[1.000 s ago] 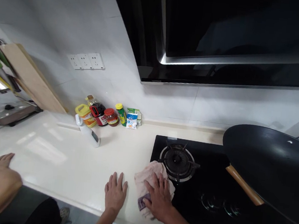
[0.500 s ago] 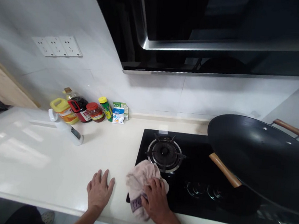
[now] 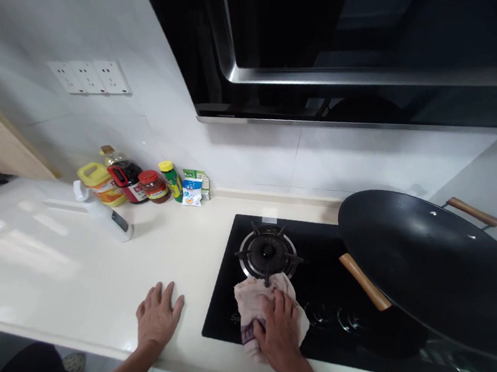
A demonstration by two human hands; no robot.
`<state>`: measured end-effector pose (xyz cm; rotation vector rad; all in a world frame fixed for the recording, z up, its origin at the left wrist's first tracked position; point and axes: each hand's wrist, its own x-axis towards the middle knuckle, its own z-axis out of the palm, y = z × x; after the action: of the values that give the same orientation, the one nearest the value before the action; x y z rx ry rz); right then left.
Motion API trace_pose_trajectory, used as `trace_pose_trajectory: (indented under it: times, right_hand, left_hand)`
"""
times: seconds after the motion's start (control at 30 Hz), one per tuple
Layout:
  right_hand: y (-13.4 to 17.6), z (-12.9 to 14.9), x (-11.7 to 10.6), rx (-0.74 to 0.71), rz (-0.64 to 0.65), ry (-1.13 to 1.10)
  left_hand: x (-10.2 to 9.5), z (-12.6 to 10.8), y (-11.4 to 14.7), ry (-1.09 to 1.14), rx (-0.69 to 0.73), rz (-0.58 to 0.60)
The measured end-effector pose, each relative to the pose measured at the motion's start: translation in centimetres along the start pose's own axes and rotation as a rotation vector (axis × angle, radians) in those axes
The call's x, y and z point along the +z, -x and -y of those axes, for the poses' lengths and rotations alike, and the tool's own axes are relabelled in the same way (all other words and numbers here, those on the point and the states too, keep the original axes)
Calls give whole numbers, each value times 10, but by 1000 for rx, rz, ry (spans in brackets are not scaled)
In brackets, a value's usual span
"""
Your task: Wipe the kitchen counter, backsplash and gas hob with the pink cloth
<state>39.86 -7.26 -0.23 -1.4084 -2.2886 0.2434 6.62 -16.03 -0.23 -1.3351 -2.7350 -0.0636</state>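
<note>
A pale pink cloth [image 3: 248, 297] with a dark lettered band lies on the black glass gas hob [image 3: 316, 341], just in front of the left burner [image 3: 268, 252]. My right hand [image 3: 280, 328] presses down on the cloth with fingers bent into it. Flat on the white countertop [image 3: 98, 306], left of the hob, rests my left hand [image 3: 158, 317], its fingers spread and nothing in it. A large black wok [image 3: 427, 258] with wooden handles covers the hob's right side.
Along the wall stand a yellow-handled jug [image 3: 102, 182], a dark sauce bottle [image 3: 131, 179], a red-lidded jar [image 3: 154, 187], a green bottle [image 3: 171, 181] and packets [image 3: 193, 192]. A white bottle [image 3: 105, 215] lies before them. The range hood [image 3: 329, 94] overhangs the hob.
My right hand has slid the cloth to the right across the hob, uncovering its front left corner. My left hand stays on the countertop. The view has shifted slightly.
</note>
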Motion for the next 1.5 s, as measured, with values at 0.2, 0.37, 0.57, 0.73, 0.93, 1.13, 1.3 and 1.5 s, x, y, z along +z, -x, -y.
trace_pose_trajectory:
  times: [0.2,0.37,0.57,0.73,0.93,1.13,1.3,1.5]
  right_hand:
    - [3,48,-4,-87,340,-108]
    - [-11,68,-3,-327,398,-181]
    - [16,10,-4,-221,364,-123]
    - [86,-97,-20,-71,199,31]
    - [132,-174,-51,14,28,115]
    - [126,-105,-24,43,88,163]
    - [86,-10,7,-255,338,-21]
    - [32,106,25,-711,348,-120]
  left_hand:
    - [2,0,-1,-3,10,-11]
    - [4,2,-4,12,9,-31]
    - [-1,1,-5,25,-6,11]
    - [-2,0,-4,24,-12,38]
    - [2,0,-3,-2,-4,0]
    - [-2,-2,0,-2,3,3]
    - [-3,-4,2,9,1,3]
    - [0,-1,3,24,21,-25]
